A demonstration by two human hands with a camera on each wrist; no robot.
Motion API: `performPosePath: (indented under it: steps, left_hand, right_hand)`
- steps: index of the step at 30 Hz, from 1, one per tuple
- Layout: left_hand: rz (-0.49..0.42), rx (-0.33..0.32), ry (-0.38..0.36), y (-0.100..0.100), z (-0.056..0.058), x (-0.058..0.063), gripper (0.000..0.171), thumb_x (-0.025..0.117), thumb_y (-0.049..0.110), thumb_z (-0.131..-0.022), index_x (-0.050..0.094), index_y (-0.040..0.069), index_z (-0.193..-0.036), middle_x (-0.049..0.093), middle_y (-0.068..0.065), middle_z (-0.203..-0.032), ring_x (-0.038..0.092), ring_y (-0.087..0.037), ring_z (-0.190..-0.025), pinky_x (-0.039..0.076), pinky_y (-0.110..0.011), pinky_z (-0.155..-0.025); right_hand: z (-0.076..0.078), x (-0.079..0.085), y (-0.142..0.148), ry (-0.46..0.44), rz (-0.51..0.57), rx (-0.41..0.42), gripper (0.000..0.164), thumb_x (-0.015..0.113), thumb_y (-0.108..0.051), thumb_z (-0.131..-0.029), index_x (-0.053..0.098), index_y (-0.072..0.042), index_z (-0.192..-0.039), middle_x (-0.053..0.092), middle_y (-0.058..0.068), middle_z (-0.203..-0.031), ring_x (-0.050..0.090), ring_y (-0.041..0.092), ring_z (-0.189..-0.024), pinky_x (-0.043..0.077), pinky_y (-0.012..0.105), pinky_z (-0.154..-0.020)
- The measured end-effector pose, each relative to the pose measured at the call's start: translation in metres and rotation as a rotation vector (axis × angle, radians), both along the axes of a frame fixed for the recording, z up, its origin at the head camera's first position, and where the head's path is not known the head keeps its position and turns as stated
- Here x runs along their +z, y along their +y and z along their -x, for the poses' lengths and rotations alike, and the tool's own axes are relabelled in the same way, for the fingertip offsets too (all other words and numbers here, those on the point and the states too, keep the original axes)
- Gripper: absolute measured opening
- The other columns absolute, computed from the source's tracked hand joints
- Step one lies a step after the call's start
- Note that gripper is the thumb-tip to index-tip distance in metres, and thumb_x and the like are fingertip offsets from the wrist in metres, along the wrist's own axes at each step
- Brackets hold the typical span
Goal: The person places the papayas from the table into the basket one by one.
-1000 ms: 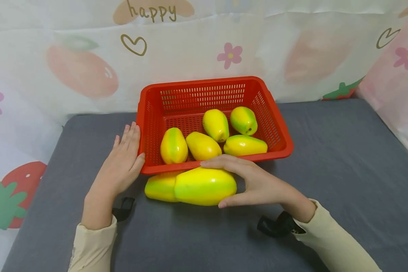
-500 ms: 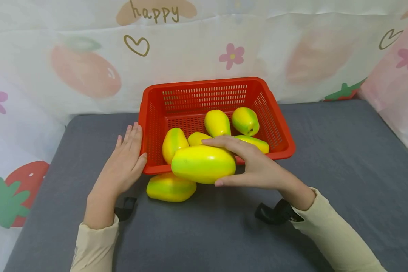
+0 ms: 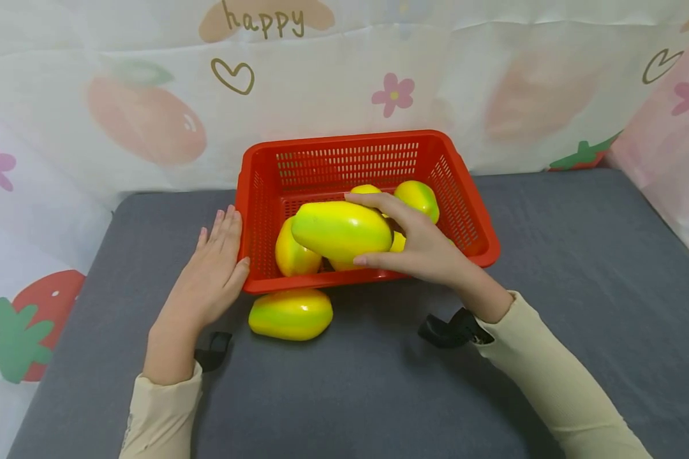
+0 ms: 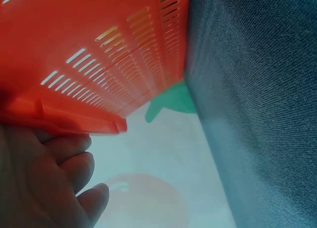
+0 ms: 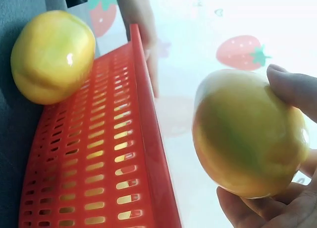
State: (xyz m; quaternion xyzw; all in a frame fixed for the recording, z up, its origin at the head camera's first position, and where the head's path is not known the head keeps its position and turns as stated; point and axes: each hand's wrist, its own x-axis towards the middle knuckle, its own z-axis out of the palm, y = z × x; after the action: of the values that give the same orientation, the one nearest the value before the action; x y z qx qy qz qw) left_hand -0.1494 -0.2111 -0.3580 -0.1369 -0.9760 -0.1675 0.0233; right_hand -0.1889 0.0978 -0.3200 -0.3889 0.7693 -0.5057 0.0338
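Note:
A yellow-green papaya (image 3: 342, 231) is held in my right hand (image 3: 422, 245), thumb on the near side and fingers on the far side, above the red basket (image 3: 251, 255). In the right wrist view the held papaya (image 5: 247, 134) is higher than the basket rim. My left hand (image 3: 203, 274) lies with straight fingers against the basket's left rim. Another papaya (image 3: 291, 315) lies on the table just in front of the basket. Inside the basket are several papayas, among them one at the left (image 3: 295, 254) and one at the right (image 3: 418, 199); the held papaya and right hand partly hide others.
A grey cloth (image 3: 344, 395) covers the table. Behind the basket hangs a white curtain (image 3: 298, 95) printed with fruit and flowers. Each wrist bears a black camera mount, the right one (image 3: 450, 328) over the table.
My right hand has lifted the papaya from the table in front of the basket and carried it up and away from me, over the basket. My left hand stays at the rim.

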Motion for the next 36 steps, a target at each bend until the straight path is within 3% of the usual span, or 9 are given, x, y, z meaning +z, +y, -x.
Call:
performPosePath:
  steps: [12, 26, 36]
  left_hand:
    - [0.002, 0.009, -0.014, 0.001, -0.001, 0.001, 0.068, 0.033, 0.023, -0.096, -0.001, 0.000, -0.150, 0.001, -0.017, -0.157, -0.002, -0.029, -0.144, 0.001, -0.049, -0.114]
    - [-0.002, 0.015, -0.016, 0.001, -0.001, 0.001, 0.069, 0.036, 0.023, -0.095, -0.001, 0.000, -0.150, 0.000, -0.015, -0.157, -0.002, -0.030, -0.144, 0.002, -0.049, -0.114]
    - [-0.005, 0.005, -0.018, 0.000, -0.001, 0.001, 0.069, 0.035, 0.023, -0.096, -0.001, 0.000, -0.150, 0.000, -0.016, -0.157, -0.002, -0.031, -0.144, 0.001, -0.049, -0.114]
  right_hand:
    - [0.021, 0.005, -0.009, -0.210, 0.061, -0.042, 0.068, 0.072, -0.013, -0.082, 0.040, -0.012, -0.142, 0.048, 0.002, -0.130, 0.052, 0.021, -0.106, 0.050, 0.037, -0.087]
    - [0.046, 0.005, -0.023, -0.248, -0.067, -0.144, 0.068, 0.073, -0.026, -0.081, 0.042, -0.019, -0.141, 0.052, 0.002, -0.125, 0.052, 0.019, -0.104, 0.050, 0.035, -0.086]
    - [0.054, 0.006, -0.037, -0.257, -0.148, -0.194, 0.072, 0.073, -0.034, -0.081, 0.038, -0.022, -0.143, 0.051, 0.001, -0.126, 0.051, 0.018, -0.104, 0.047, 0.034, -0.088]
